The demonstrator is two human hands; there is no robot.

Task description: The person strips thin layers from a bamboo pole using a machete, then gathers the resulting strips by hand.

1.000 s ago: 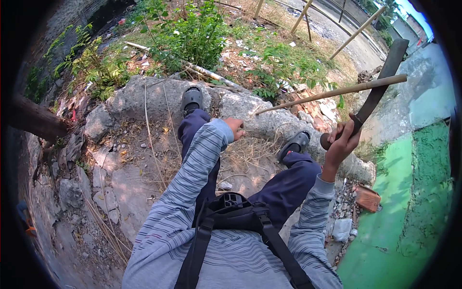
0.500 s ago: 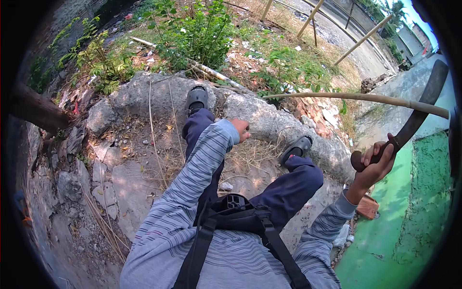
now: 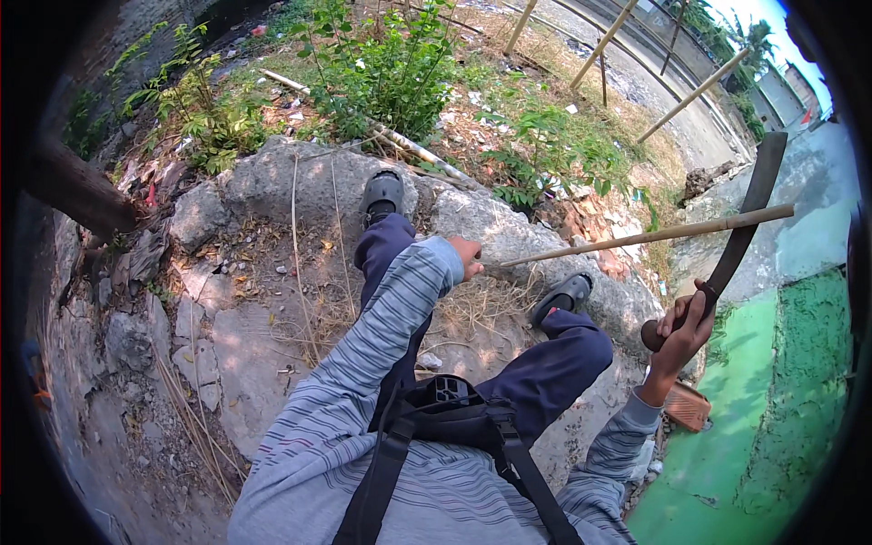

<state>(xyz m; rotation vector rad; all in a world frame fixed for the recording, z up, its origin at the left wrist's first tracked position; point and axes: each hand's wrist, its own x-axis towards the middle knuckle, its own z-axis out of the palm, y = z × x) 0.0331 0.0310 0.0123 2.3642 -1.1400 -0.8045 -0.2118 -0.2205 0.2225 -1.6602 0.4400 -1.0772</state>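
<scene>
My right hand (image 3: pixel 681 334) is wrapped round the handle of a machete (image 3: pixel 763 182) with a dark, curved blade pointing up and away at the right. A tapering bamboo stick (image 3: pixel 636 240) crosses in front of the blade, its thin end just to the right of my left hand (image 3: pixel 467 257). A small gap shows between that end and the hand. The left hand's fingers are curled in, over my knees, and whatever they may hold is hidden. My feet, in dark clogs (image 3: pixel 383 193), are on a rough concrete ledge (image 3: pixel 282 177).
Leafy shrubs (image 3: pixel 386 73) grow beyond the ledge, with a fallen pole (image 3: pixel 422 156) among litter. Bamboo posts (image 3: pixel 695 95) stand at the far right. A green-painted surface (image 3: pixel 718 463) and an orange brick (image 3: pixel 688 406) lie at my right. A dark trunk (image 3: pixel 82 195) is at the left.
The bamboo stick's thin end has dropped toward me and its thick end has shifted left. My right hand with the machete has moved left and slightly down, the blade now more upright.
</scene>
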